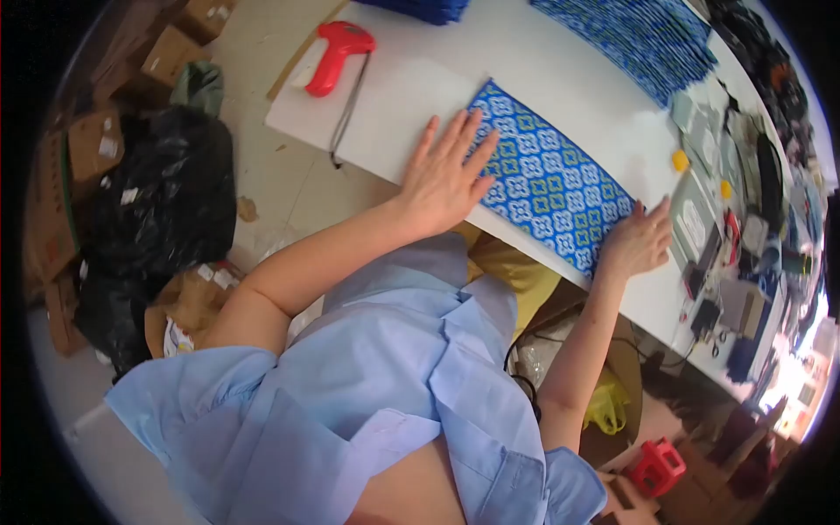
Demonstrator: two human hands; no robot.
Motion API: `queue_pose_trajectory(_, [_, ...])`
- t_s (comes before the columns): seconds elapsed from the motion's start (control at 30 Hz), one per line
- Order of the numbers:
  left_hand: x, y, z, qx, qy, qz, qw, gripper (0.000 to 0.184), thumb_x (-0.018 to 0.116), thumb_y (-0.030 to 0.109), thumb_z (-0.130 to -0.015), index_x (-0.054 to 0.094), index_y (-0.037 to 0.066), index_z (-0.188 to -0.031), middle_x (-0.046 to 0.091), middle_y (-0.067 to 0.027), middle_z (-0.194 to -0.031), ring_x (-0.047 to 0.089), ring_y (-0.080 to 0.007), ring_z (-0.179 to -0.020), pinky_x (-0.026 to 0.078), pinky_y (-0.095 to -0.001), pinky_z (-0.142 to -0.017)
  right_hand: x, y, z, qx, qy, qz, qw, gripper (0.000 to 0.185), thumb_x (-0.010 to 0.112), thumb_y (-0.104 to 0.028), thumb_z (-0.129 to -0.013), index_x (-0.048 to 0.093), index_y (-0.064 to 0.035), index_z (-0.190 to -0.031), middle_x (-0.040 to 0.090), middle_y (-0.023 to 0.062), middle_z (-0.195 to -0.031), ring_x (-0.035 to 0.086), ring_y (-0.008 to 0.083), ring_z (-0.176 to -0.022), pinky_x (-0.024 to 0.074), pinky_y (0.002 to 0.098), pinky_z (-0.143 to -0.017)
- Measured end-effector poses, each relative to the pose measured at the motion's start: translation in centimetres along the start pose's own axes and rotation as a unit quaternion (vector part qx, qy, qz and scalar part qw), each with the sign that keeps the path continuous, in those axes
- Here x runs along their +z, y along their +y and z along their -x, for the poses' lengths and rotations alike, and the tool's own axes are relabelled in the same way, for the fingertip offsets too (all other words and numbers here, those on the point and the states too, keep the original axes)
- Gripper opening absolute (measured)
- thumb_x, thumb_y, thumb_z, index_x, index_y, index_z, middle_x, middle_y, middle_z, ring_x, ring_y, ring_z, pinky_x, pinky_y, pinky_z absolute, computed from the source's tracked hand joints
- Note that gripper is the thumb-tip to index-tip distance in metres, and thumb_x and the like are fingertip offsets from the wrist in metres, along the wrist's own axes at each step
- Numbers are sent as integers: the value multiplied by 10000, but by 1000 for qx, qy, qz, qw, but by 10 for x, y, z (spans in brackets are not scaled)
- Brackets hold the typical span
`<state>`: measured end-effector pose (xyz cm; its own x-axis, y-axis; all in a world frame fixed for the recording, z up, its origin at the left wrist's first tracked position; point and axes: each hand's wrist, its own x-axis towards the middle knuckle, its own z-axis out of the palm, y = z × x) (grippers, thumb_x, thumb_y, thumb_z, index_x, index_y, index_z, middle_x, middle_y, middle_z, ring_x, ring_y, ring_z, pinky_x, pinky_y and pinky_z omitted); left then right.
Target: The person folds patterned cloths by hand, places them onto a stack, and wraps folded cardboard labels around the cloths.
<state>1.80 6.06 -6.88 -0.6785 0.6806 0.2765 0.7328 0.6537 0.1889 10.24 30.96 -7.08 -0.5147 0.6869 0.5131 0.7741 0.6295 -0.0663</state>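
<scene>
A folded piece of blue cloth [551,179] with a white and green clover-like pattern lies flat along the near edge of the white table. My left hand [446,175] rests palm down at its left end, fingers spread, with the fingertips over the cloth's edge. At the right end, my right hand [637,239] lies over the cloth's edge with its fingers stretched out and partly on the tabletop. Neither hand grips anything.
A red pistol-shaped tool [339,54] with a grey strap lies at the table's left. Stacked patterned cloths [643,39] sit at the back. Clear packets [696,219] and small items crowd the right side. Black bags [175,192] and cardboard boxes [94,140] stand on the floor left.
</scene>
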Motion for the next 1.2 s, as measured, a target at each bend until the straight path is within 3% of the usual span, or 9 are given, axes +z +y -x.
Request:
queue_pose_trajectory(0.1, [-2,3,-5,19,-16,-7,1000,528,418,309,-858,304,21,-1286,215,-214,-1355,201,-316,-1268,116,-477,-1021,-14,-14,8,-85,79,19,993,573,507,-400,-793,356,-140,-1281,421,92,-1266,393,329,-1140,191,553,-946])
queue_pose_trajectory(0.27, [1,4,-6,13,-36,-45,998,530,401,308,-869,280,24,-1299,195,-206,-1366,197,-312,-1270,126,-461,-1025,-35,-80,76,-256,-126,-186,940,535,479,-366,-809,374,-131,-1278,290,121,-1353,237,321,-1254,105,527,-1005])
queue_pose_trajectory(0.57, [-1,-1,-3,0,-55,-32,998,540,369,309,-882,225,34,-1324,144,-177,-1391,163,-304,-1283,124,-456,-1027,-20,50,58,-84,-189,17,978,488,293,-304,-898,189,-172,-1356,133,142,-1403,119,372,-1279,74,501,-1023])
queue_pose_trajectory(0.7, [-4,-1,-6,-22,-45,14,999,536,411,277,-868,247,26,-1312,140,-190,-1387,166,-328,-1276,146,-443,-1027,-25,63,48,-64,-173,-96,978,480,374,-294,-886,286,-80,-1306,332,182,-1286,284,371,-1178,220,444,-973])
queue_pose_trajectory(0.77, [-12,-3,-13,-32,4,15,999,521,464,233,-839,296,15,-1281,236,-201,-1341,267,-347,-1217,249,-421,-985,-31,56,41,-87,-181,-128,971,480,418,-283,-875,320,-50,-1283,419,189,-1217,373,357,-1115,294,415,-934])
queue_pose_trajectory(0.87, [-21,-5,-19,-78,40,14,996,508,526,204,-797,354,5,-1232,394,-181,-1188,396,-318,-1082,347,-393,-891,-45,32,26,52,-240,-292,924,545,559,-206,-809,328,8,-1254,531,156,-996,558,235,-745,438,302,-668])
queue_pose_trajectory(1.03, [-20,-7,-22,-132,20,40,990,506,595,195,-746,404,-8,-1169,450,-129,-963,477,-266,-871,411,-370,-762,-32,33,17,150,-229,-399,875,591,596,-141,-780,290,32,-1256,557,124,-955,539,127,-712,436,244,-607])
queue_pose_trajectory(1.1, [-19,-12,-32,-142,50,57,987,471,591,218,-754,429,-21,-1126,492,-151,-939,523,-294,-813,438,-384,-700,-30,39,13,253,-325,-542,733,434,597,-105,-773,428,33,-1148,590,79,-866,538,104,-690,436,231,-601])
queue_pose_trajectory(1.2, [-23,-19,-53,-229,-50,92,968,357,594,256,-752,494,-15,-961,588,-171,-764,581,-342,-734,449,-430,-631,-28,38,11,203,-358,-566,714,143,589,-45,-761,586,24,-885,603,36,-755,535,81,-640,430,215,-591])
